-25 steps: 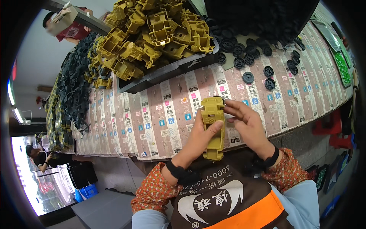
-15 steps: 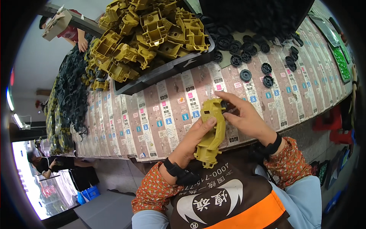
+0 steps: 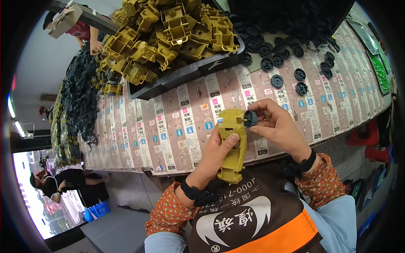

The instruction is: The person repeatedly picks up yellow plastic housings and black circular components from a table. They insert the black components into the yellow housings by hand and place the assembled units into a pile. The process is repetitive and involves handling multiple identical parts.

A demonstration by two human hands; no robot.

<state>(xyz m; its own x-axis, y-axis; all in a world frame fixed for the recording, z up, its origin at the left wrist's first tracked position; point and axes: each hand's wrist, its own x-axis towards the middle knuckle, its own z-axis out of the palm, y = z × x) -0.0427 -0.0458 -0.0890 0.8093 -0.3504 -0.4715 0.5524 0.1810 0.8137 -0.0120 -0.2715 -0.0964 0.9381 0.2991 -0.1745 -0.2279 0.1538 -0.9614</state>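
My left hand (image 3: 209,158) is closed around an olive-yellow plastic toy-vehicle chassis (image 3: 232,122), its thumb pressed across the middle. The chassis stands lengthwise in front of my apron, its far end over the table. Between the thumb and fingers of my right hand (image 3: 280,128) is a black toy wheel (image 3: 251,119) with a spoked hub. That wheel sits right beside the chassis's far right corner, by a small stub; whether it is on the stub I cannot tell.
A black crate (image 3: 190,72) heaped with yellow plastic parts (image 3: 177,29) stands at the back. Loose black wheels (image 3: 277,81) lie to its right. Dark parts (image 3: 80,88) pile up at the left, where another person's hand (image 3: 96,47) rests. Green pieces (image 3: 379,74) fill a tray at far right.
The chassis has turned slightly in my left hand. My right fingers have drawn a little away from its corner, and the black wheel between them now shows clearly.
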